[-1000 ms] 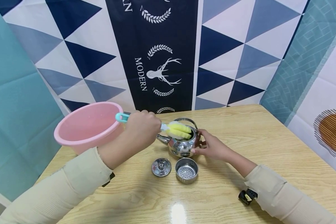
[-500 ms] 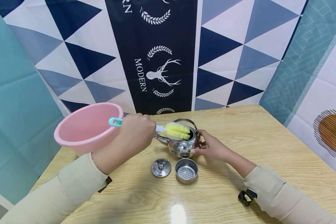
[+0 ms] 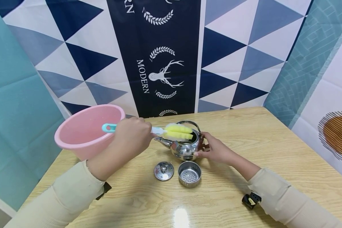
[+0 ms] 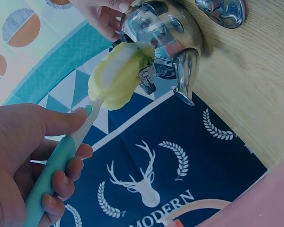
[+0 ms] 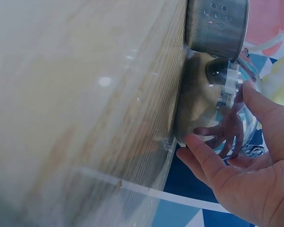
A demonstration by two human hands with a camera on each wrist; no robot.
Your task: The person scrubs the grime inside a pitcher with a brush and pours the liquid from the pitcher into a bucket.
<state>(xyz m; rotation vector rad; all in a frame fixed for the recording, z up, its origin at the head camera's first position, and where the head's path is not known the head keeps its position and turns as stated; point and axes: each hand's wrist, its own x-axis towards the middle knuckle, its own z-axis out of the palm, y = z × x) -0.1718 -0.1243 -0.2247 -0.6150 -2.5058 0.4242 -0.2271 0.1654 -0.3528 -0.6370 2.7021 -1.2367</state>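
At the far left hung a plain teal cloth, and beside it a round pink plastic basin stood on the pale wood-grain table. A cream sleeve came up from the lower left to the left hand, whose fingers were curled round the turquoise handle of a brush with a white neck, the thumb lying along the shaft. The brush pointed rightward, and its bulky yellow-and-white sponge head was at the open mouth of the shiny, round-bellied silver metal teapot; whether the tip was inside could not be told. In front of the teapot's leftward spout, a round, polished silver lid with a knob lay flat on the table. The teapot itself stood upright near the table's middle, its arched metal handle raised. Just before it stood a short, cylindrical metal strainer with a perforated bottom, mouth upward. The right hand held the teapot's right side, thumb and fingers set wide apart and curved about the belly. A black wrist device sat at the second cream sleeve, and a white cloth with a striped orange-brown disc closed the right edge.
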